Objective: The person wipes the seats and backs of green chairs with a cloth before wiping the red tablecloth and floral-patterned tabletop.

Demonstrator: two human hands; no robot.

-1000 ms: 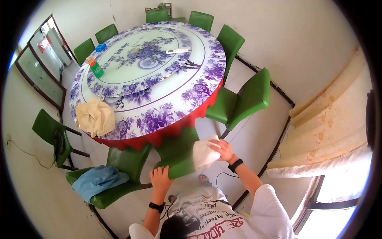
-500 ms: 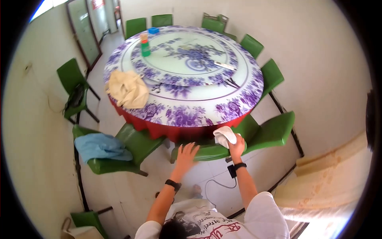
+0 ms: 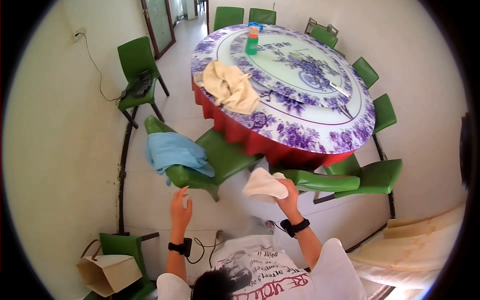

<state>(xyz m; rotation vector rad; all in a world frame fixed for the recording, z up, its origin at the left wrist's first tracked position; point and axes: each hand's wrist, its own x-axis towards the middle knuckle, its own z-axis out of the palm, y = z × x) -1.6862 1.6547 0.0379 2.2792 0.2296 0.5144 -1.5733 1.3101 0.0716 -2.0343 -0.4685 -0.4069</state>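
A white cloth [image 3: 265, 185] hangs bunched from my right hand [image 3: 288, 196], whose fingers are closed on it. It is in front of a green chair [image 3: 315, 180] pushed against the round table. My left hand [image 3: 181, 207] is empty with its fingers apart, just below the back of another green chair [image 3: 227, 152]. Over that chair's back lies a light blue garment [image 3: 177, 152]. The table [image 3: 300, 137] has a purple floral top and a red skirt.
On the table are a beige cloth [image 3: 231, 89], a green bottle [image 3: 252, 42] and a white strip-like item [image 3: 340, 89]. A chair [image 3: 136, 57] at left holds dark devices with a cable. A paper bag [image 3: 110, 274] rests on a chair at lower left. Curtains [image 3: 400, 245] hang at right.
My view has turned left. My left hand has moved from the chair by the table to near the chair with the blue garment. My right hand still holds the white cloth, moved leftward.
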